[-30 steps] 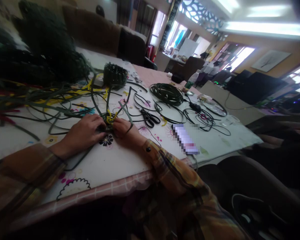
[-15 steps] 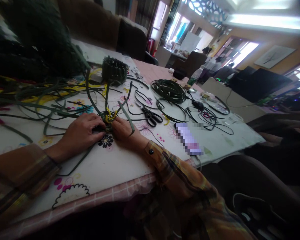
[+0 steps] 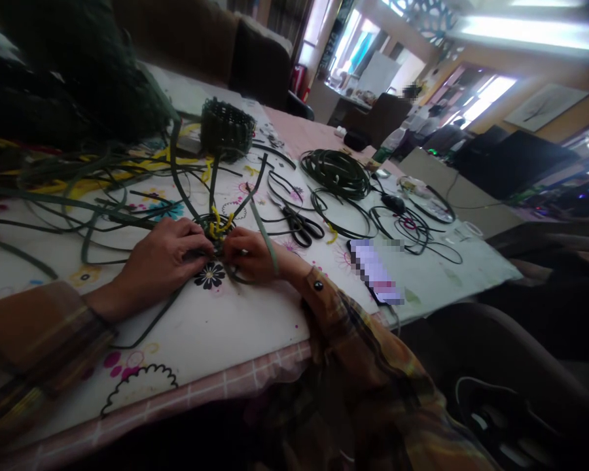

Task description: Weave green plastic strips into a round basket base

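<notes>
A small half-woven piece of dark green strips [image 3: 216,226], tied with yellow bits, lies on the flowered tablecloth. Several long strip ends fan out from it. My left hand [image 3: 169,258] is closed on its near left edge, thumb and fingers pressed together. At the near right edge, my right hand [image 3: 249,254] has its fingers curled in a pinch on a green strip [image 3: 263,226], which loops below the fingers and crosses over the wrist. The exact spot of the pinch is partly hidden. Black-handled scissors [image 3: 303,227] lie to the right of the hands.
A finished-looking woven green basket [image 3: 227,129] stands behind the work. Coiled green strips [image 3: 334,173], a phone [image 3: 375,271] and a plastic bottle [image 3: 390,145] are to the right. Loose green and yellow strips [image 3: 103,176] cover the left, beside a big dark green heap [image 3: 78,85].
My right hand has shifted slightly right, its fingers now more curled, and the strip over its wrist has moved along. My left hand keeps its place at the woven piece. The view has tilted a little.
</notes>
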